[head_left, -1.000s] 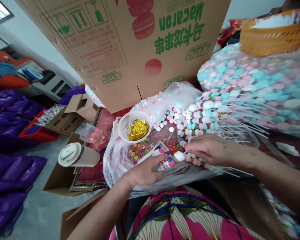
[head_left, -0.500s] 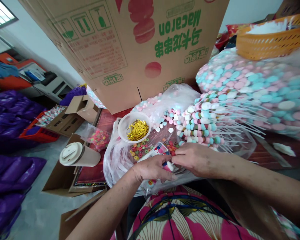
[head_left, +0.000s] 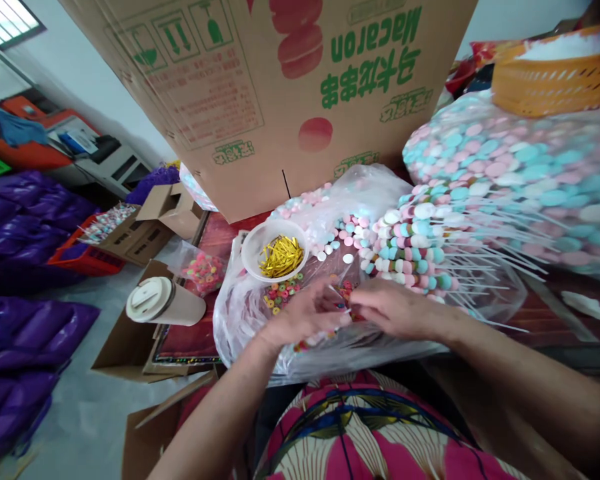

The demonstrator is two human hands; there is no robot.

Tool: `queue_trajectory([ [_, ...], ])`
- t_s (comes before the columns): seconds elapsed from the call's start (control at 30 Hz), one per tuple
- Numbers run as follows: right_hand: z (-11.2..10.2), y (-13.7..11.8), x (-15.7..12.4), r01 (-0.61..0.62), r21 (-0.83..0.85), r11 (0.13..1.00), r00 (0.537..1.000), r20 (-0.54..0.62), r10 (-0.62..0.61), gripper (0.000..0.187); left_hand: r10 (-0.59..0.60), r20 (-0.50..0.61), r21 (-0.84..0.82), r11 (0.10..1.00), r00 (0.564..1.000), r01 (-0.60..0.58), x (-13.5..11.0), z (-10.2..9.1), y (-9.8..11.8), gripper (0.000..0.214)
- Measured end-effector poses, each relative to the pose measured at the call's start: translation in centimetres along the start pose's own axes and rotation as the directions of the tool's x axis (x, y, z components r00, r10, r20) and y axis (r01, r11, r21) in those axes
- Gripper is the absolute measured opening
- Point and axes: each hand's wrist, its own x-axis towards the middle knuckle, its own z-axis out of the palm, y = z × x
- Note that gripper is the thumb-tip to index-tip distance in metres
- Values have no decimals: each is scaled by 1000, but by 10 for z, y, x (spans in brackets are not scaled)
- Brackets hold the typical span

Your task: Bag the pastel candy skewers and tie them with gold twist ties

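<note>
My left hand (head_left: 307, 313) is over the plastic-covered work surface, its fingers smeared by motion, so its grip cannot be told. Facing it on the right, my right hand (head_left: 397, 310) has its fingers closed at the tips; what they hold is hidden. A small white piece shows between the two hands, too blurred to name. Small ring candies (head_left: 280, 290) lie loose just beyond my left hand. Above them stands a white bowl (head_left: 250, 250) of gold twist ties (head_left: 283, 257). Sticks of pink, blue and white candies (head_left: 415, 250) are piled beyond my right hand.
A large cardboard box (head_left: 280, 160) stands at the back. On the left are a lidded cup (head_left: 180, 305) and a bag of ring candies (head_left: 203, 270). A big bag of pastel candies (head_left: 520, 160) fills the right, with an orange basket (head_left: 540, 87) on top.
The white, pink and blue wrapped piece at my left hand no longer shows clearly. My hands have shifted slightly up and my left fingers have lifted. The view has tilted a little.
</note>
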Motion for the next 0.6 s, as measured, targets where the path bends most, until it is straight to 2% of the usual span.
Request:
queue_trajectory([
  [0.07, -5, 10, -5, -32, 42, 999, 998, -58, 34, 25, -22, -10, 168, 986, 1000, 23, -12, -13, 1, 64],
  [0.13, -11, 17, -10, -66, 72, 995, 994, -77, 72, 28, -110, 20, 331, 939, 994, 98, -23, -18, -3, 69],
  [0.23, -19, 20, -14, -94, 53, 994, 993, -62, 97, 26, -139, -62, 500, 853, 988, 151, -32, -13, -11, 41],
  [0.3, -21, 15, -13, -79, 20, 997, 996, -37, 80, 26, -119, -71, 488, 862, 990, 139, -31, -8, -13, 26],
  [0.33, -21, 11, -11, -67, 2, 998, 997, -25, 67, 26, -119, -38, 444, 887, 992, 123, -29, -6, -13, 25],
  [0.43, -19, -1, -3, -38, -41, 998, 999, -12, 37, 23, -126, 60, 294, 950, 990, 103, -22, -6, -7, 31],
  [0.53, -17, -7, 2, -17, -38, 999, 999, -31, 15, 22, -102, 66, 231, 969, 993, 84, -18, -8, -3, 39],
  [0.6, -21, -5, 1, -35, -36, 999, 998, -45, 34, 23, -95, 39, 254, 964, 995, 82, -19, -9, -1, 46],
])
